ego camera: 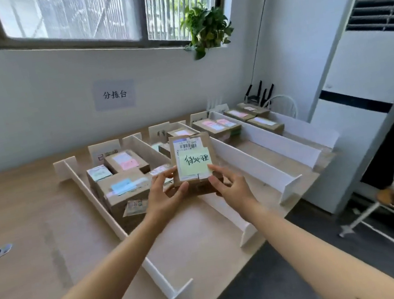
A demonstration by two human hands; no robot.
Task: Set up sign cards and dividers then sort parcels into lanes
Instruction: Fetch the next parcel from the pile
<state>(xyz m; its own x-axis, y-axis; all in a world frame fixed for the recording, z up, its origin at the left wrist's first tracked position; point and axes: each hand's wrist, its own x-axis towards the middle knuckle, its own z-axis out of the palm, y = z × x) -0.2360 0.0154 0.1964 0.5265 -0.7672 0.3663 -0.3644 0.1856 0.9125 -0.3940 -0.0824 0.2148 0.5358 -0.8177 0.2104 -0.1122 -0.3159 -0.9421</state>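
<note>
Both hands hold one small parcel (213,146) up over the middle lanes: the left hand (164,194) grips its lower left edge and the right hand (230,185) pinches the lower right corner. It is a stiff brown cardboard box, probably light, best held by its edges. The pale sticky note (195,162) on its face could peel. Thin white dividers (252,161) stand on the wooden surface (30,203).

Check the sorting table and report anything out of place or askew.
A small grey-and-black object lies alone on the left of the wooden table, well outside the lanes; too blurred to identify. In the leftmost lane, the brown cardboard parcels are piled crookedly rather than in a row. Nothing looks spilled or damaged.
</note>
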